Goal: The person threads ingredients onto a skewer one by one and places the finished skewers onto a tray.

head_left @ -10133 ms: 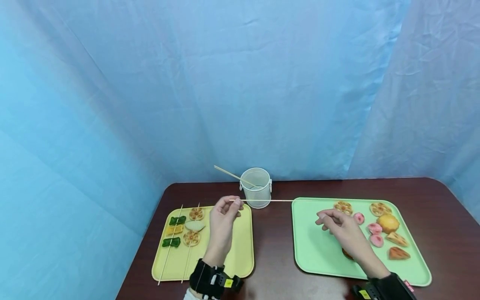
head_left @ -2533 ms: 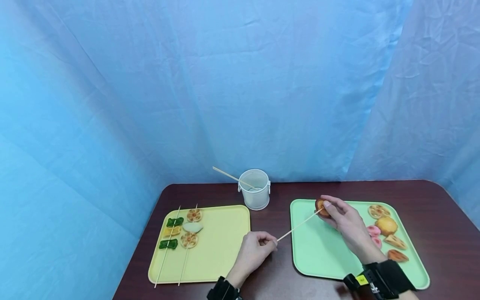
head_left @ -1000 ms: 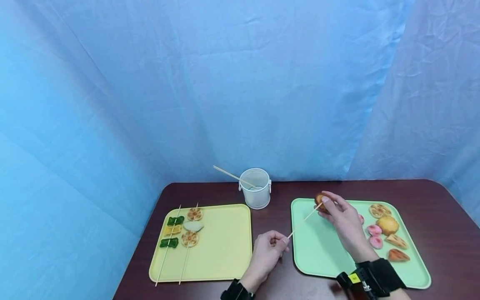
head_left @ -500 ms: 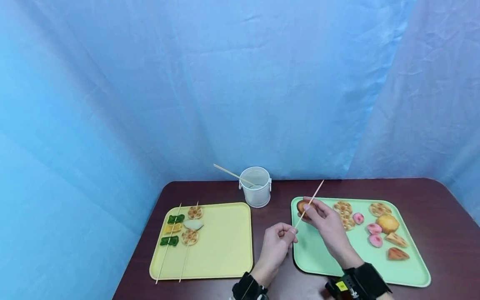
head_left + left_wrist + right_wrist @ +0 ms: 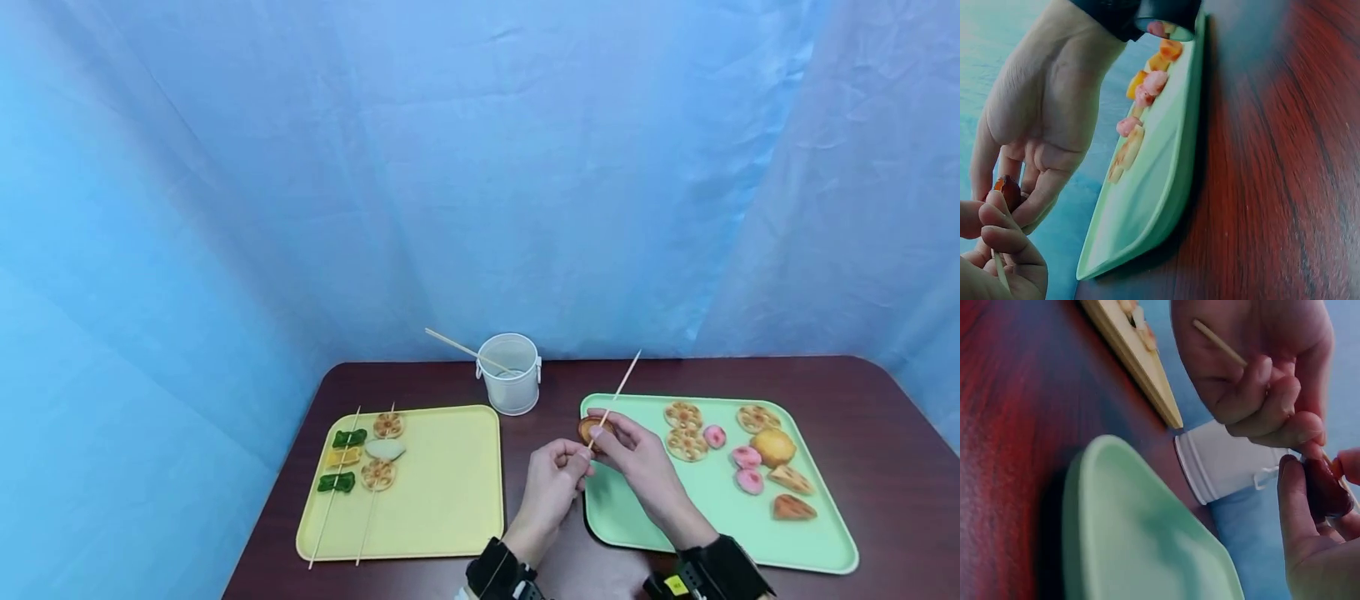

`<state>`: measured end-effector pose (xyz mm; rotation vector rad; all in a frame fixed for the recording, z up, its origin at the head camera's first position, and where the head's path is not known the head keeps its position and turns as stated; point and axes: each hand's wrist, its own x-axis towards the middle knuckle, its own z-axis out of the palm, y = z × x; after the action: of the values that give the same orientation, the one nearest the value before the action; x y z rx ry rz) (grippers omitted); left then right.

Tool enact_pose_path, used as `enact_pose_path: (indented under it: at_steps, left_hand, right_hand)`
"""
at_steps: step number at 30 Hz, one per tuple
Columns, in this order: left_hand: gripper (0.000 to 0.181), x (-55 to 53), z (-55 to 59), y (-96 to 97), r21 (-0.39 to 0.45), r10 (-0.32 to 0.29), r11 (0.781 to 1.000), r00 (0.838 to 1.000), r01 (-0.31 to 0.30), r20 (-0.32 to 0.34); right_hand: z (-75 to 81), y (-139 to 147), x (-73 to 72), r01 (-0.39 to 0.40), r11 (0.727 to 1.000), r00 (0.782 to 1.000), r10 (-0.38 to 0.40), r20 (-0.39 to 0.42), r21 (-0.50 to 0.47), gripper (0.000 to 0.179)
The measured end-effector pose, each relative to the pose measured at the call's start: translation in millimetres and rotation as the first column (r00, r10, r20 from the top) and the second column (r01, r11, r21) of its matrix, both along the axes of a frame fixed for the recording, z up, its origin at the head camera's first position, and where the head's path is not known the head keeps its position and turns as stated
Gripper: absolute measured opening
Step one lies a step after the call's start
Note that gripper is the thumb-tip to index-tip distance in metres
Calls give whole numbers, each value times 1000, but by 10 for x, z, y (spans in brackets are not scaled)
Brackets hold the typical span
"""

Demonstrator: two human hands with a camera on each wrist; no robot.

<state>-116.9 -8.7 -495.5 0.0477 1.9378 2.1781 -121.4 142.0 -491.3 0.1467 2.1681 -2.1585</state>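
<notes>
A thin wooden skewer (image 5: 624, 379) slants up between my hands, its upper end past a round brown food piece (image 5: 587, 427) with a dark rim. My right hand (image 5: 651, 475) pinches that piece over the left edge of the green tray (image 5: 720, 533). Close beside it, my left hand (image 5: 551, 492) grips the skewer's lower part, fingertips right at the piece. In the right wrist view, the skewer's rear end (image 5: 1216, 340) shows against the left palm. The left wrist view has the brown piece (image 5: 1011, 192) partly hidden by fingers.
The green tray bears lotus root slices (image 5: 686, 444), pink pieces (image 5: 748, 482), a round yellow piece (image 5: 773, 447) and brown wedges (image 5: 793, 507). Two filled skewers lie on the yellow tray (image 5: 450, 492) at left. A white bucket (image 5: 512, 398) holding skewers stands behind.
Both hands have come closer together near the green tray's left edge. The right hand has brought the brown piece left and down, and the skewer's tip now extends well past it.
</notes>
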Motion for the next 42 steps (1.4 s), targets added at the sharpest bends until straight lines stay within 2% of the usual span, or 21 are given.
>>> enact_pose_path:
  at_steps: [4, 12, 16, 22, 26, 28, 29, 34, 36, 39, 42]
  left_hand:
    - [13, -1, -8, -21, -14, -7, 1000, 1000, 7, 18]
    - [18, 2, -58, -80, -30, -24, 999, 1000, 25, 12]
    - [16, 12, -83, -117, -53, -18, 998, 1000, 18, 0]
    - [13, 2, -148, -191, -100, 8, 995, 1000, -10, -17]
    - [15, -23, -181, -244, -108, 17, 994, 999, -21, -38]
    - [15, -32, -190, -265, -105, 23, 994, 998, -28, -50]
    - [15, -36, -196, -274, -104, 25, 994, 998, -31, -60]
    - [16, -58, -236, -315, -109, 39, 993, 996, -48, -77]
    - [16, -68, -243, -326, -113, 46, 992, 996, -54, -75]
    - [17, -81, -247, -329, -117, 51, 991, 996, -60, -78]
    - [19, -90, -249, -322, -121, 52, 991, 996, -61, -79]
  right_hand:
    - [-23, -29, -2, 17, 1000, 999, -16, 32, -20, 56]
    - [-50, -9, 0, -24, 999, 999, 25, 37, -28, 58]
    - [-24, 49, 16, -51, 998, 999, 50, 17, 41, 58]
    - [15, 241, 19, -40, 989, 999, 44, -27, 141, 58]
    - [43, 438, 12, -22, 959, 995, 48, -87, 281, 53]
    - [55, 555, 10, -2, 923, 992, 50, -114, 384, 50]
    - [61, 617, 12, 9, 896, 990, 54, -129, 444, 48]
    - [86, 904, 31, 65, 729, 982, 74, -173, 682, 38]
    - [97, 990, 23, 66, 672, 984, 80, -160, 738, 36]
    - [102, 1077, 5, 44, 604, 986, 104, -133, 796, 34]
    - [77, 1119, -4, 48, 536, 981, 134, -141, 843, 31]
